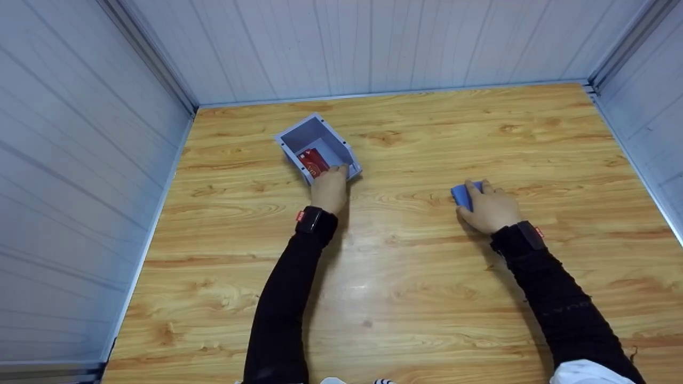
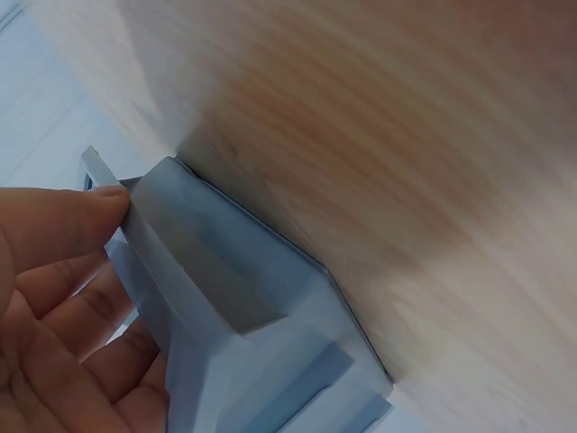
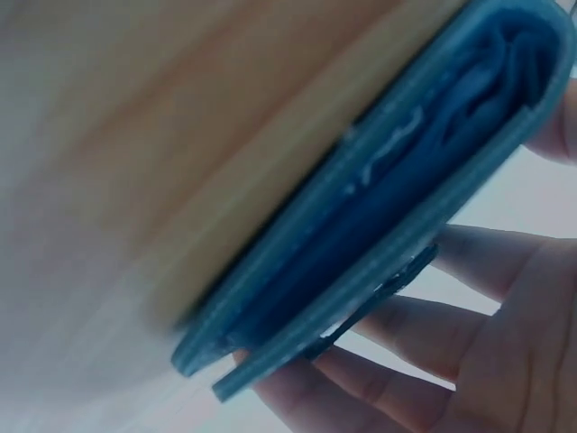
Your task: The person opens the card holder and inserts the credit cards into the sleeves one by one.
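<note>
The left hand (image 1: 329, 189) grips the near wall of a grey plastic box (image 1: 341, 140). In the left wrist view its thumb presses the rim of that wall, with the other fingers curled on the outside. Inside the box lies a red packet (image 1: 314, 161) with gold lettering, partly covered by the hand in the head view. Over on the right, the right hand (image 1: 493, 209) holds a folded blue wallet (image 1: 462, 196) low on the table, thumb at one edge and fingers across it. The right wrist view shows the wallet's (image 3: 361, 216) stitched edges and folded inner layers from the side.
Both things are on a wood-grain table (image 1: 384, 256). A pale panel wall (image 1: 373, 48) closes off the back, with further panels at the left (image 1: 80, 176) and right (image 1: 651, 106). The box stands toward the back left.
</note>
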The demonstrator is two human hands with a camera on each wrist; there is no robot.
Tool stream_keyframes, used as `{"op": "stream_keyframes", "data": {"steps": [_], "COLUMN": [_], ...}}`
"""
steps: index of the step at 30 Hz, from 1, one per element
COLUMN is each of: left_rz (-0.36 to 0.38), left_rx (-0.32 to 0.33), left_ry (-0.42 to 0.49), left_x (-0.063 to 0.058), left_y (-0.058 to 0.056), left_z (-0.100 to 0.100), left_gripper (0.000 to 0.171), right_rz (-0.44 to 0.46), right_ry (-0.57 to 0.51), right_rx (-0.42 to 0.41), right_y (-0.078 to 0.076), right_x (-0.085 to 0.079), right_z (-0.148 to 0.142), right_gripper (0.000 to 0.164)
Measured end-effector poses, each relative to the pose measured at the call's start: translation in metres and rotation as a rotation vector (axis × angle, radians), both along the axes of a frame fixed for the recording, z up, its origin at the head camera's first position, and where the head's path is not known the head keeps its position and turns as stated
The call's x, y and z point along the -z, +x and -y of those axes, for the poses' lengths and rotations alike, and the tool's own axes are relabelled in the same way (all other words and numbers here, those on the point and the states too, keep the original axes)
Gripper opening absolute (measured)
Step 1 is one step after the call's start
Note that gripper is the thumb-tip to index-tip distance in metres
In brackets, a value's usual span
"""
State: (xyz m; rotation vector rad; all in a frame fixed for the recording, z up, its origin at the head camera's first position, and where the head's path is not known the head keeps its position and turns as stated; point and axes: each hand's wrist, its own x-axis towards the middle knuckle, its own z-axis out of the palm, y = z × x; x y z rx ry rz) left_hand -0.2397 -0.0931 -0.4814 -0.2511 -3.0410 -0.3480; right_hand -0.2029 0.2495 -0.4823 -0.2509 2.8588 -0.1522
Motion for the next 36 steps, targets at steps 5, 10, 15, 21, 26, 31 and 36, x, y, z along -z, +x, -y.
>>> {"op": "stream_keyframes", "data": {"steps": [5, 10, 15, 21, 26, 31, 36], "left_rz": [0.011, 0.013, -0.004, -0.017, -0.034, -0.027, -0.031], "left_rx": [0.001, 0.016, 0.034, 0.053, 0.069, 0.080, 0.089], "left_ry": [-0.015, -0.002, -0.018, -0.059, -0.074, -0.070, -0.080], "left_x": [0.000, 0.001, 0.001, 0.001, 0.002, 0.003, 0.002], "left_y": [-0.001, -0.001, -0.001, 0.000, 0.001, 0.003, 0.005], "left_z": [-0.006, -0.012, -0.019, -0.026, -0.032, -0.039, -0.048], "left_gripper": [0.046, 0.043, 0.043, 0.043, 0.042, 0.041, 0.040], "right_rz": [-0.016, -0.040, -0.073, -0.101, -0.112, -0.116, -0.119], "right_ry": [0.004, 0.006, 0.011, 0.020, 0.029, 0.009, -0.002], "right_rx": [-0.007, -0.013, -0.042, -0.082, -0.108, -0.131, -0.152], "right_y": [0.003, 0.006, 0.010, 0.014, 0.017, 0.021, 0.025], "right_x": [-0.001, 0.000, 0.001, 0.003, 0.003, 0.004, 0.003], "right_z": [0.009, 0.020, 0.034, 0.045, 0.052, 0.061, 0.068], "right_gripper": [0.075, 0.077, 0.078, 0.077, 0.077, 0.076, 0.077]}}
